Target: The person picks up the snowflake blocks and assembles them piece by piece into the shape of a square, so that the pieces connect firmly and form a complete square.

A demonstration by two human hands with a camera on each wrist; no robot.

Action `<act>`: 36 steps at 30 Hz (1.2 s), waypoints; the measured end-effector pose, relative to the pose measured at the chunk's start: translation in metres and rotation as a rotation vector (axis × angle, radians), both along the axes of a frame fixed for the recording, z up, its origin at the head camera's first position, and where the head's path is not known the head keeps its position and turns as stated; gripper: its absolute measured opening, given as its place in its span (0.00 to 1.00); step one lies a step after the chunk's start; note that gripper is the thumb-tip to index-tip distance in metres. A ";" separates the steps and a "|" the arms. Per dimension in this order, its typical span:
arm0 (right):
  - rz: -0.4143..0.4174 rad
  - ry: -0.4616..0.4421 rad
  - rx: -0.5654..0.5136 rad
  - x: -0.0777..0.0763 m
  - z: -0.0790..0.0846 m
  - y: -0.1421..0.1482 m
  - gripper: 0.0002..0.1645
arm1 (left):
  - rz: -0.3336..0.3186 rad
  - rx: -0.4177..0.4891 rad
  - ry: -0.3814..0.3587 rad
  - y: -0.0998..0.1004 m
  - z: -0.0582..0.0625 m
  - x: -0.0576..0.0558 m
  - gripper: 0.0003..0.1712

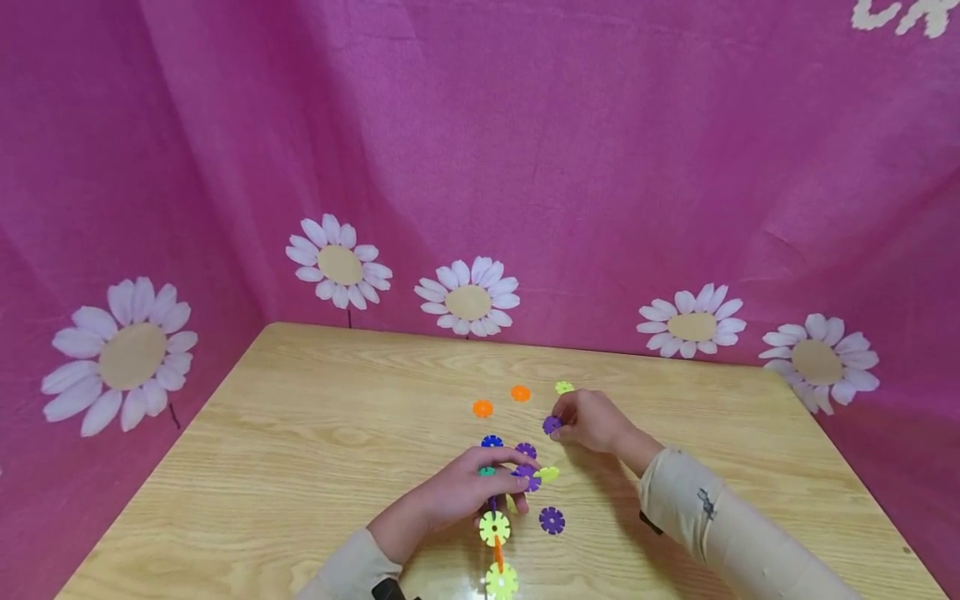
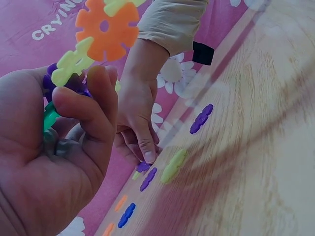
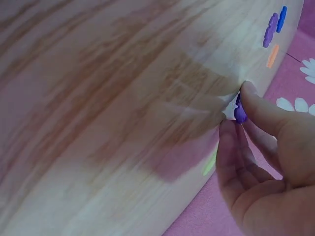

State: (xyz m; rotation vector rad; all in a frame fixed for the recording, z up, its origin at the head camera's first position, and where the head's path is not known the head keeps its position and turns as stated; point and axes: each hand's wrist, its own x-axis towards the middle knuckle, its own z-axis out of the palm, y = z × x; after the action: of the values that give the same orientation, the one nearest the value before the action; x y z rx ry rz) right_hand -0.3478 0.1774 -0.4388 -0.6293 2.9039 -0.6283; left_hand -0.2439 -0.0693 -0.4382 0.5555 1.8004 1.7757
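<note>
My left hand point(image 1: 468, 483) grips a joined chain of notched plastic snowflake discs over the table. Yellow-green discs point(image 1: 494, 528) with an orange one point(image 2: 104, 27) between them run down its near end. Purple and green discs point(image 2: 50, 116) of the chain show between the fingers in the left wrist view; my palm and fingers hide part of it. Farther right, my right hand point(image 1: 596, 421) pinches a purple disc point(image 3: 240, 109) between thumb and fingers, low over the tabletop.
Loose discs lie on the wooden table point(image 1: 337, 400): two orange ones point(image 1: 521, 392), a blue one point(image 1: 492, 441), yellow-green ones point(image 1: 564, 387) and purple ones point(image 1: 552, 521). A pink curtain point(image 1: 525, 150) with printed daisies hangs along the table's back and left edges.
</note>
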 end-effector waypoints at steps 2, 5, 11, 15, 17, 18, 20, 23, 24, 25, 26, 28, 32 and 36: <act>-0.011 0.013 -0.015 0.001 0.000 0.000 0.12 | 0.003 -0.003 0.003 0.000 0.000 0.000 0.18; -0.015 0.041 -0.048 0.004 0.001 0.000 0.10 | 0.000 -0.005 0.012 0.001 0.001 0.001 0.18; 0.000 0.083 -0.130 0.012 0.003 0.000 0.04 | -0.006 -0.005 0.012 0.000 -0.001 0.003 0.19; -0.058 0.082 -0.217 0.020 0.005 0.004 0.05 | -0.004 0.001 0.026 0.000 0.000 0.002 0.18; -0.089 0.082 -0.261 0.023 0.005 0.007 0.07 | -0.007 0.001 0.029 0.000 0.000 0.001 0.18; -0.106 0.081 -0.275 0.025 0.006 0.008 0.07 | -0.010 0.002 0.029 0.000 0.000 0.001 0.18; -0.131 0.073 -0.303 0.027 0.006 0.010 0.08 | -0.011 -0.002 0.025 0.000 0.001 0.000 0.18; -0.139 0.079 -0.334 0.030 0.007 0.013 0.09 | -0.007 -0.004 0.021 0.000 0.003 0.000 0.18; -0.145 0.081 -0.342 0.031 0.007 0.014 0.09 | -0.005 -0.004 0.020 0.000 0.003 0.000 0.18; -0.141 0.084 -0.350 0.032 0.007 0.015 0.09 | -0.004 -0.005 0.021 0.000 0.004 0.000 0.18; -0.141 0.086 -0.355 0.033 0.008 0.015 0.08 | -0.002 -0.007 0.022 0.000 0.004 0.000 0.19; -0.145 0.080 -0.372 0.036 0.008 0.016 0.08 | 0.001 -0.009 0.023 0.000 0.005 0.000 0.19; -0.157 0.039 -0.405 0.045 0.009 0.017 0.08 | 0.007 -0.018 0.024 0.001 0.004 0.000 0.18; -0.141 0.017 -0.449 0.055 0.012 0.017 0.07 | 0.009 -0.023 0.035 0.002 0.002 0.000 0.18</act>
State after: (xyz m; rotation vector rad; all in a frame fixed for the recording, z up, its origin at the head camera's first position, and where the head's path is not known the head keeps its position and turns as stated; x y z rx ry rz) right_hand -0.2927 0.1945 -0.4266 -0.4694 2.8520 -1.3191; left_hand -0.2444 -0.0674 -0.4363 0.5733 1.8475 1.7596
